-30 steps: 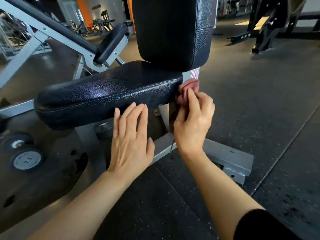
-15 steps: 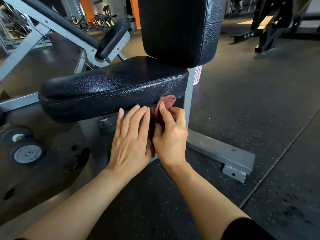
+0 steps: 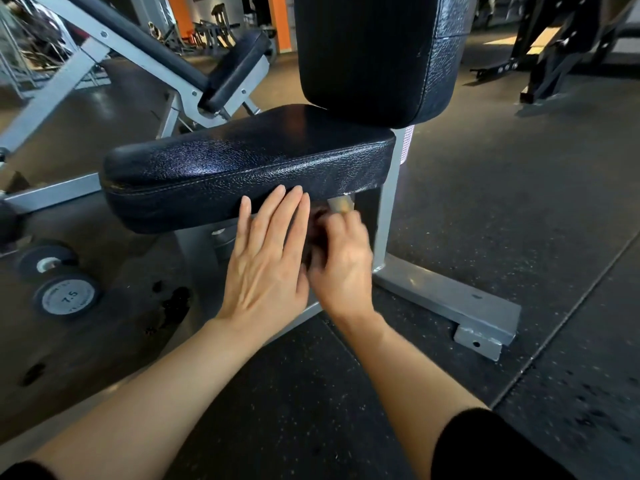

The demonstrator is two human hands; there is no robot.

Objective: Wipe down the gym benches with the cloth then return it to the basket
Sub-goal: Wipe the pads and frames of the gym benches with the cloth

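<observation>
The dark speckled rubber floor (image 3: 485,209) fills most of the room, laid in large mats with a seam running diagonally at the right. Farther back stand orange pillars (image 3: 282,19) and dim rows of gym machines; a black steel frame (image 3: 554,46) sits at the upper right.

Nearest is the black textured vinyl bench with a grey metal frame: its padded seat (image 3: 225,168) lies level, pale stitching along its side, and its upright back pad (image 3: 374,53) rises behind. A grey post at the seat's right end runs down to a flat grey foot bar (image 3: 450,299) on the floor. Behind it, at the left, a second grey-framed incline bench (image 3: 138,53) slopes upward with a small black pad.

A round black dumbbell marked 7.5 (image 3: 67,296) lies on the floor at the left, near the seat's front end.

A slice of white perforated basket (image 3: 406,147) shows behind the post.

The left hand (image 3: 266,268) is flat, fingers straight and close together, their tips touching the lower side edge of the seat. The right hand (image 3: 341,265), blurred, sits just beside it with fingers curled round the dull pink cloth (image 3: 317,223), which is bunched under the seat's lower edge, mostly hidden between the two hands.
</observation>
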